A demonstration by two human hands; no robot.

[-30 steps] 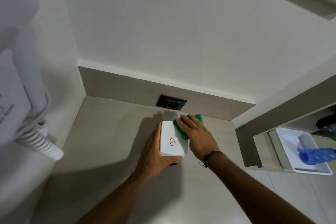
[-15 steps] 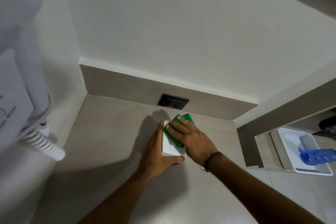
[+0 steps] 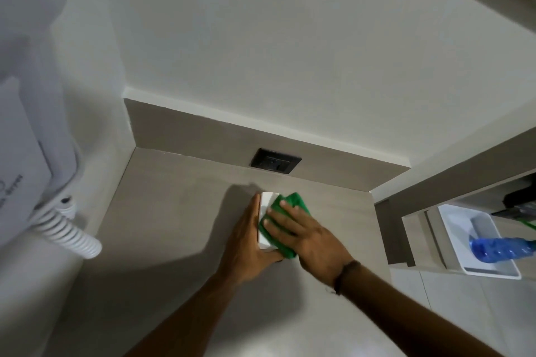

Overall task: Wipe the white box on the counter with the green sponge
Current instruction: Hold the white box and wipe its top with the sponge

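The white box (image 3: 266,220) stands on the beige tabletop (image 3: 174,211), near the back edge below the dark wall socket (image 3: 275,164). The left hand (image 3: 249,243) clasps the box's left side, thumb wrapped under its near end. The right hand (image 3: 307,238) lies flat, fingers spread, pressing the green sponge (image 3: 285,206) onto the box's top. The sponge covers most of the top, overhanging its right edge
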